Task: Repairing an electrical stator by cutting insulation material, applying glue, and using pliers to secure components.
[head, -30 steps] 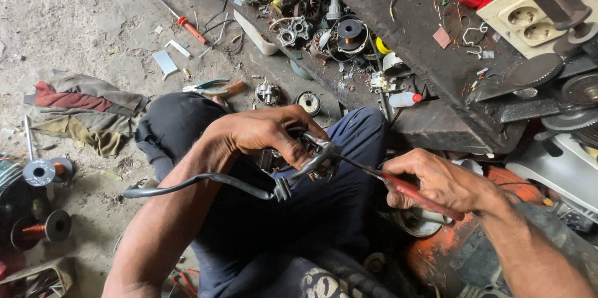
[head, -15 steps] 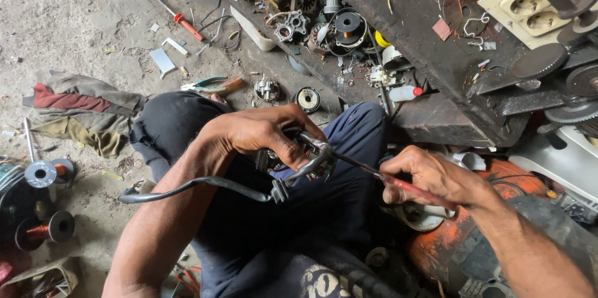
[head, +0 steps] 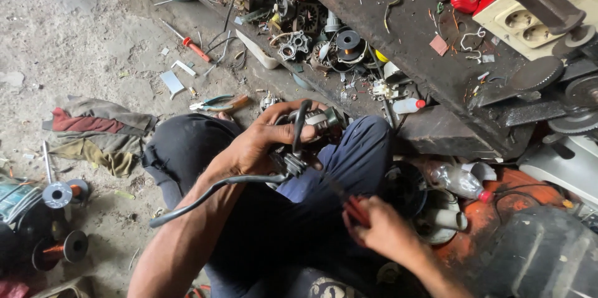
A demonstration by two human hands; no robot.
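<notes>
The left hand [head: 258,142] has its grip closed around a small metal electrical part [head: 314,120], thumb on top and fingers curled under, held over the lap just above the blue trouser knee [head: 358,148]. A thick black cable [head: 218,189] leaves the part through a ribbed rubber collar and sweeps toward 8 o'clock, smooth and slightly glossy, its free end hanging beyond the forearm; a second short loop of it stands up toward 12 o'clock across the knuckles. The part's long axis runs roughly from 9 to 3 o'clock, its grey metal end pointing to 3. At 5 o'clock from it, the right hand [head: 380,229] holds a narrow grip on a red-handled screwdriver [head: 355,209], whose dark shaft is blurred but seems to slant up toward 10 o'clock, at the part. Beyond, at 1 o'clock, a dark, rusty worktop [head: 380,5] carries copper-wound coils, and a white socket block. At 9 o'clock, crumpled rags [head: 93,133] lie on the dusty concrete floor [head: 75,30].
</notes>
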